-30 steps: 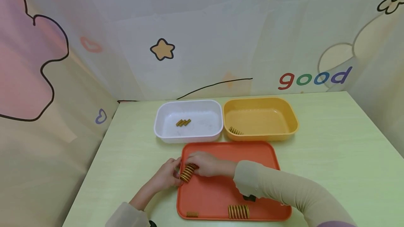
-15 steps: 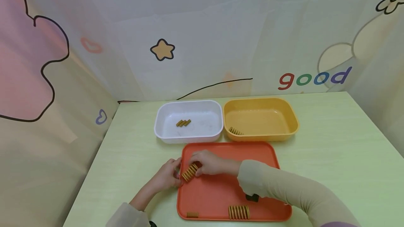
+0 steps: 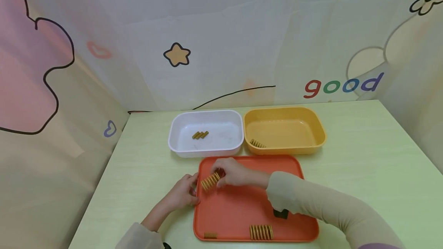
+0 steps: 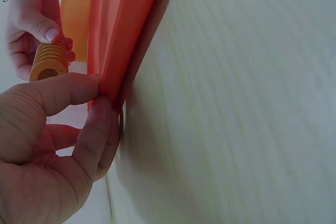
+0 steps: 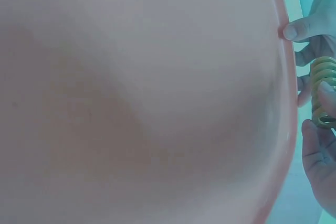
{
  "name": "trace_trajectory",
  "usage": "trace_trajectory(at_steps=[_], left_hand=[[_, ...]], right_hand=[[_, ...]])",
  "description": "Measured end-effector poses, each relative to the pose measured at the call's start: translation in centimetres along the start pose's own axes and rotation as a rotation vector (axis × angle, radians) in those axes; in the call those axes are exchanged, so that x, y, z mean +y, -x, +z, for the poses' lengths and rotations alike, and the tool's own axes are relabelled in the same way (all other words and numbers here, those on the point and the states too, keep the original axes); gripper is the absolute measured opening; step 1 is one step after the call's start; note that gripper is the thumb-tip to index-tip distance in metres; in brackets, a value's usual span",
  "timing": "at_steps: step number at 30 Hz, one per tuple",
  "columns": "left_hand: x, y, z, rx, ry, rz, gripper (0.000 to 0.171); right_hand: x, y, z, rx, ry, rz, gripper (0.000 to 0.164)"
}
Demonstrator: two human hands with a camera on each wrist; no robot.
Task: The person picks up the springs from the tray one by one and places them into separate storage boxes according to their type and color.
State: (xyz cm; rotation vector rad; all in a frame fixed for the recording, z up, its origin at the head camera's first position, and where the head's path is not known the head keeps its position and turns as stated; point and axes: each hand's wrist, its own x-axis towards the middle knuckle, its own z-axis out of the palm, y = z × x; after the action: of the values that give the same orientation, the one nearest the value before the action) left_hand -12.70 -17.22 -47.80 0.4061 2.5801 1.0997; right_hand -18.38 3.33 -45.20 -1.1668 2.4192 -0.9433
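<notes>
A thick gold coil spring (image 3: 210, 181) hangs tilted above the left part of the red tray (image 3: 238, 210). The thumb and fingers of my right hand (image 3: 232, 173) grip its far end; the coils also show in the left wrist view below the right thumb. My left hand (image 3: 181, 192) pinches the tray's left rim between thumb and fingers, clearest in the left wrist view (image 4: 58, 145). Along the tray's near edge lie a small spring (image 3: 210, 236) at the left and another thick spring (image 3: 261, 232) right of the middle.
Behind the tray, a white bin (image 3: 205, 152) holds several small gold springs (image 3: 200, 135). Touching its right side is a yellow bin (image 3: 287, 150), with a gold spring (image 3: 257, 143) in its near left corner. A printed cloth backdrop (image 3: 221, 49) rises behind the table.
My right hand has lifted the spring away from the left hand, moving it back and slightly right over the tray. The left hand stays at the tray's rim.
</notes>
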Motion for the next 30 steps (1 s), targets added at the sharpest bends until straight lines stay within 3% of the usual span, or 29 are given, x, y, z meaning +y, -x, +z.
trace_trajectory(at_steps=[11, 20, 30], left_hand=[[0.0, -0.1, 0.0, -0.007, -0.012, -0.006, 0.079], [0.0, -0.1, 0.0, 0.003, -0.023, 0.002, 0.078], [0.1, 0.0, 0.1, 0.012, -0.022, -0.003, 0.079]], right_hand=[[-0.3, 0.3, -1.3, 0.073, -0.004, -0.040, 0.026], [0.0, 0.6, -2.0, 0.096, -0.114, -0.001, 0.027], [-0.5, 1.4, -3.8, 0.119, -0.096, 0.056, 0.029]])
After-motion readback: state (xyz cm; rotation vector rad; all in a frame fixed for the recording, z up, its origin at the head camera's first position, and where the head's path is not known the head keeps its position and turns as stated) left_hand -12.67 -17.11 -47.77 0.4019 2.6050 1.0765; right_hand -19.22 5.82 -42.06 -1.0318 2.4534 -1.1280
